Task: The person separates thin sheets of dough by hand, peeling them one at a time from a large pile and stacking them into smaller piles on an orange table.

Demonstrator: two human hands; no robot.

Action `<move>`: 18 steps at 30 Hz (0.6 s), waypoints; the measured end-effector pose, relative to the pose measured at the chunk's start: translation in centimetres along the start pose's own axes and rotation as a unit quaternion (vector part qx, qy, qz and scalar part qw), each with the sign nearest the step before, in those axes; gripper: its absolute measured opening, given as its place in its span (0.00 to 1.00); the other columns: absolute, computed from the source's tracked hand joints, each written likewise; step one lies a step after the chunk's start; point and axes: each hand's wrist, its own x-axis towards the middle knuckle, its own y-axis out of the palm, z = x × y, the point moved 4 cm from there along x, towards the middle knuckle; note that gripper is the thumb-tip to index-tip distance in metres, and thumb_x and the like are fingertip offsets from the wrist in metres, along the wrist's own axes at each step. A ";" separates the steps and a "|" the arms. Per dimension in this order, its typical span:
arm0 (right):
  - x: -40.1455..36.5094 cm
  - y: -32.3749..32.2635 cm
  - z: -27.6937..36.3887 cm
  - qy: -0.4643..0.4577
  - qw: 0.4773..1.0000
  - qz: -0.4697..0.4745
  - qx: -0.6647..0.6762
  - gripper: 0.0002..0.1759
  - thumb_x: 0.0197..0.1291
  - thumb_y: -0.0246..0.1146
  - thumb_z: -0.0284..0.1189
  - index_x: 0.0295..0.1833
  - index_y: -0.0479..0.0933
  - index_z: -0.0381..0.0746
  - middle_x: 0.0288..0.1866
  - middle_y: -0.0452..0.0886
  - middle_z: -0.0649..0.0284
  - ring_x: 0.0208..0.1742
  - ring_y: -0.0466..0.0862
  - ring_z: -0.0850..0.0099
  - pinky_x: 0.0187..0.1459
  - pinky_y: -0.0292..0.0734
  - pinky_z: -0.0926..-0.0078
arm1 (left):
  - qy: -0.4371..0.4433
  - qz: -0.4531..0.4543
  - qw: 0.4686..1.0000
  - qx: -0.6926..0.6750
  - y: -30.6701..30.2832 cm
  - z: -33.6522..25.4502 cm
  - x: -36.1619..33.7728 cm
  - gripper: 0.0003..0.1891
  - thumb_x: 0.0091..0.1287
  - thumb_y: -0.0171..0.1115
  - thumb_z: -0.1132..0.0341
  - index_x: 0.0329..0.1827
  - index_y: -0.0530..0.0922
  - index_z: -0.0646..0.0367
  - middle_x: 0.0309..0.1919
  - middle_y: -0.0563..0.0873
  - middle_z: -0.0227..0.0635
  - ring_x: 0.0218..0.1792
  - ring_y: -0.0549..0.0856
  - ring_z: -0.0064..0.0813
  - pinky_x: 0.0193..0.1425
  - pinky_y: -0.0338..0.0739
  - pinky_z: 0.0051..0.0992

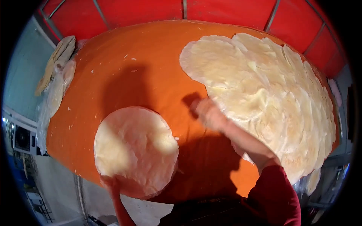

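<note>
A large, thin, round flatbread [137,150] is at the near left over the orange cloth, partly in shadow. My left hand [111,183] grips its lower left edge, with the fingers partly hidden by the bread. My right hand [208,113] is above the cloth, just left of the spread of flatbreads, and smeared by motion. Its fingers look curled, but I cannot make out whether they hold anything. Many overlapping pale flatbreads [271,94] cover the right side of the cloth.
The orange cloth [162,49] bulges upward and carries small white crumbs. Red panels [230,13] with metal bars stand behind it. Crumpled clear plastic and a tan cloth [60,60] lie along the left edge. Grey floor [60,188] shows at lower left.
</note>
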 end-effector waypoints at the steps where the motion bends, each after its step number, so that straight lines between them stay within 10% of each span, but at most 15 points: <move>1: -0.3 2.9 -6.2 0.102 0.983 0.149 0.029 0.12 0.39 0.58 0.28 0.33 0.70 0.37 0.35 0.74 0.55 0.37 0.73 0.62 0.43 0.68 0.58 | 0.009 -0.008 1.000 0.007 -0.1 1.1 0.7 0.38 0.50 0.61 0.73 0.66 0.55 0.64 0.61 0.64 0.49 0.61 0.65 0.44 0.66 0.56 0.35; 2: -0.8 1.7 -7.9 0.118 0.921 0.033 -0.371 0.15 0.45 0.55 0.29 0.41 0.70 0.37 0.37 0.75 0.55 0.42 0.73 0.62 0.46 0.65 0.53 | 0.010 -0.017 1.000 -0.023 -1.0 -0.8 1.0 0.38 0.50 0.61 0.74 0.66 0.55 0.65 0.60 0.64 0.49 0.61 0.66 0.44 0.66 0.57 0.36; 4: -2.5 2.8 -13.9 0.129 0.932 -0.060 -0.333 0.20 0.50 0.53 0.30 0.50 0.69 0.36 0.41 0.76 0.55 0.46 0.73 0.61 0.48 0.62 0.49 | 0.042 -0.065 0.994 -0.077 -3.2 -3.9 0.9 0.36 0.52 0.61 0.73 0.65 0.56 0.66 0.60 0.65 0.49 0.60 0.67 0.42 0.65 0.59 0.36; 8: -3.0 1.7 -21.9 0.233 0.945 0.094 -0.207 0.18 0.52 0.53 0.32 0.49 0.73 0.39 0.40 0.79 0.54 0.43 0.77 0.60 0.44 0.68 0.52 | 0.064 -0.109 0.987 -0.094 -4.5 -11.6 0.0 0.32 0.58 0.61 0.69 0.64 0.58 0.66 0.57 0.69 0.46 0.59 0.69 0.38 0.63 0.62 0.34; 11: -1.8 -4.0 -21.7 0.200 0.974 0.089 -0.052 0.10 0.51 0.52 0.28 0.36 0.78 0.40 0.28 0.79 0.52 0.31 0.80 0.56 0.34 0.74 0.59 | 0.152 0.132 0.932 -0.301 -1.1 -21.8 -2.0 0.22 0.59 0.56 0.76 0.59 0.66 0.62 0.51 0.75 0.35 0.52 0.74 0.25 0.56 0.69 0.24; 12: -0.8 -5.9 -20.1 0.178 0.973 0.129 -0.076 0.08 0.50 0.53 0.27 0.33 0.78 0.40 0.26 0.79 0.51 0.28 0.79 0.55 0.31 0.74 0.59 | 0.105 0.177 0.928 -0.310 1.1 -23.1 -3.3 0.16 0.58 0.60 0.74 0.50 0.72 0.63 0.52 0.74 0.38 0.53 0.74 0.30 0.58 0.68 0.29; 15: -1.7 -12.4 -9.6 0.145 0.967 0.190 -0.090 0.05 0.46 0.56 0.23 0.27 0.78 0.40 0.24 0.78 0.52 0.26 0.79 0.56 0.31 0.75 0.61 | -0.088 0.433 0.775 -0.451 8.0 -30.0 -9.1 0.35 0.53 0.66 0.76 0.64 0.58 0.59 0.56 0.71 0.40 0.54 0.74 0.35 0.58 0.72 0.35; 18: -7.4 -13.1 0.5 0.121 0.929 0.305 0.171 0.09 0.52 0.56 0.30 0.25 0.73 0.37 0.19 0.73 0.57 0.20 0.74 0.64 0.25 0.71 0.67 | -0.179 0.531 0.642 -0.523 12.9 -34.7 -13.7 0.34 0.55 0.65 0.72 0.64 0.57 0.61 0.57 0.70 0.39 0.54 0.74 0.33 0.59 0.70 0.35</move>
